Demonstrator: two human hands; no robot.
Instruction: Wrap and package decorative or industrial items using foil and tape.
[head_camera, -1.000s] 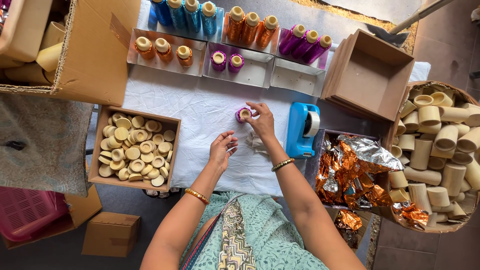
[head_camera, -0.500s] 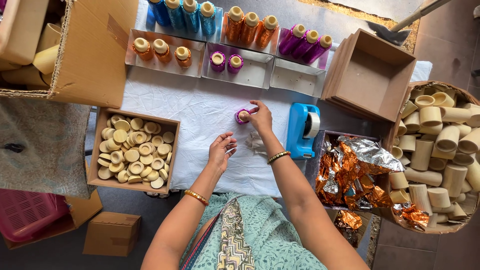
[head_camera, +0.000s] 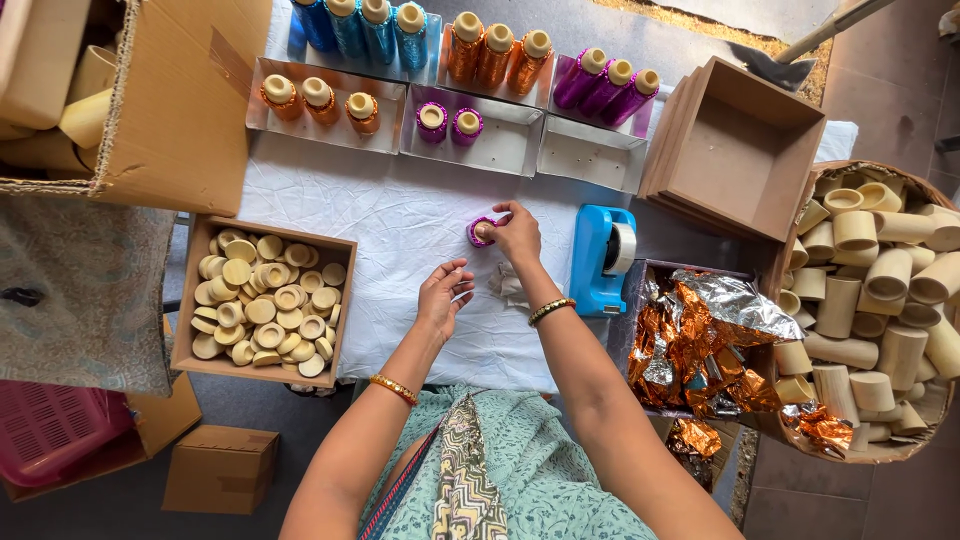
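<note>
Your table (head_camera: 330, 215) is covered by a wrinkled white cloth, and its far edge is crowded, so much of it is hidden under boxes. At its left edge a big cardboard box (head_camera: 170, 100) is cut off by the frame, and at the right edge a round basket (head_camera: 880, 300) of pale tubes runs out of view too. An empty brown box (head_camera: 735, 150) sits at the far right corner, with crinkled orange and silver foil (head_camera: 700, 340) heaped in a box near the right edge. A wooden box (head_camera: 262, 300) of small cream discs rests at the near left edge. Along the far edge stand grey trays (head_camera: 460, 125) holding shiny thread-wound spools in orange and purple. A blue tape dispenser (head_camera: 602, 258) stands just right of your hands. The open room is the bare cloth in the middle, between the disc box and the dispenser. Your right hand (head_camera: 515, 235) is closed on a small purple spool (head_camera: 482, 232) standing mid-table; its fingers hide the spool's right side. Your left hand (head_camera: 443, 300) hovers near it, fingers loosely curled, holding nothing that can be made out. A small crumpled white scrap (head_camera: 508, 285) lies between your wrists.
</note>
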